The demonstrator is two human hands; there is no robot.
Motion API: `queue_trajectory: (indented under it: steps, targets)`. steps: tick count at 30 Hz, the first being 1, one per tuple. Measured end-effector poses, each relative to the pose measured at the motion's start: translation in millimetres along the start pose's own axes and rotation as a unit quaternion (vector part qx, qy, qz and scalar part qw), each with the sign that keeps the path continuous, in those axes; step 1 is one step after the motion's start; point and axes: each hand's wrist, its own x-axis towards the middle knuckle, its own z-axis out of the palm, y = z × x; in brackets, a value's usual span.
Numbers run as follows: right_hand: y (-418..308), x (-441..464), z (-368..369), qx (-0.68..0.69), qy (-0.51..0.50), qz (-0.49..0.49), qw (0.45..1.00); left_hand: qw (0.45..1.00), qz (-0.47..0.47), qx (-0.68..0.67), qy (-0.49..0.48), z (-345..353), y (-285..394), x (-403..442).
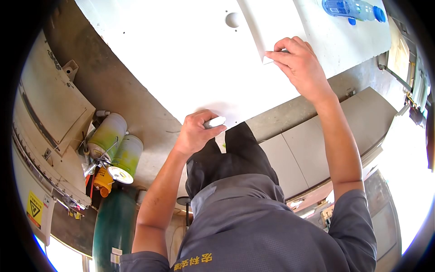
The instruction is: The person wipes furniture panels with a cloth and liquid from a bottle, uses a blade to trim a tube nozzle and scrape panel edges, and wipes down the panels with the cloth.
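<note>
My left hand is at the near edge of a large white panel, its fingers wrapped round a short white rod-like piece with a rounded end. What exactly that piece is, I cannot tell. Farther up and to the right, my right hand is closed in a pinch at the near end of a long white strip or channel on the panel. A small bright white corner shows at its fingertips, with a dark bit between the fingers. The pinched thing is mostly hidden.
A blue-capped plastic bottle lies on the panel's far right. The panel has a round hole. On the left stand green-white cans, an orange container and a dark green cylinder. Grey panels lie low on the right.
</note>
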Motion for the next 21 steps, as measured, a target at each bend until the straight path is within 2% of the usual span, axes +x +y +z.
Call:
queue_trajectory:
  steps: [2, 8, 11, 14, 16, 19, 21]
  targets:
    - [-1, 0, 1, 0.03, 0.007, 0.004, 1.0, 1.0, 0.002, 0.003, 0.001, 0, 1, 0]
    - [-21, -3, -3, -0.076, -0.024, 0.058, 0.995, 1.0, 0.01, 0.015, 0.001, 0, -2, 0]
    - [-25, -5, 1, -0.055, 0.022, 0.062, 0.996, 1.0, 0.019, 0.021, 0.006, 1, 0, 2]
    - [-26, -12, 6, -0.048, -0.007, 0.11, 0.993, 1.0, 0.011, -0.002, 0.005, 0, 1, 2]
    - [-26, -17, -1, -0.121, -0.104, 0.127, 0.979, 1.0, 0.005, 0.008, 0.003, 2, -6, 2]
    - [-36, -15, -2, -0.049, -0.052, 0.082, 0.994, 1.0, 0.007, 0.003, 0.002, 2, -4, 2]
    - [-40, -26, 7, -0.071, -0.082, 0.07, 0.992, 1.0, 0.001, 0.016, -0.001, 1, 0, 2]
